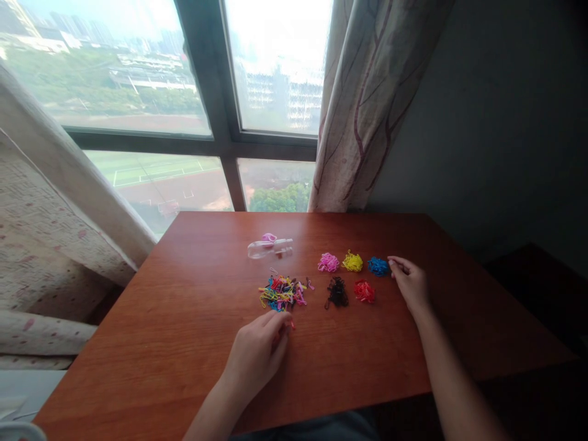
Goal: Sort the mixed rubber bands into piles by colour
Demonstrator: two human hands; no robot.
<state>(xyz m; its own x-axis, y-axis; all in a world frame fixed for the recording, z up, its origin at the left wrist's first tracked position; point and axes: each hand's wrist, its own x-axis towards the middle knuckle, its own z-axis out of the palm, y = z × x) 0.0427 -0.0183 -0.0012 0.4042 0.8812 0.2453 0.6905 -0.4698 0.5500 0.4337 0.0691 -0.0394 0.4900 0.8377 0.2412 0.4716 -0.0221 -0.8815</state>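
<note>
A mixed pile of small, loop-shaped plastic pins, like knitting stitch markers (282, 291), lies mid-table in many colours. Just in front of it is my left hand (260, 346), its fingers pinched together, with a bit of a red pin (293, 325) showing at the fingertips. To the right are sorted heaps: pink pins (328, 263), yellow pins (352, 262), blue pins (378, 266), black pins (337, 292) and red pins (364, 291). Beside the blue heap, my right hand (410, 282) is closed in a pinch; what its fingertips hold, if anything, is too small to make out.
A clear plastic bottle (261, 249) lies on its side behind the mixed pile, with a pink piece (269, 237) at it. The brown wooden table (184, 343) meets a window at the back. Curtains (358, 110) hang on both sides. A white object (21, 431) shows at lower left.
</note>
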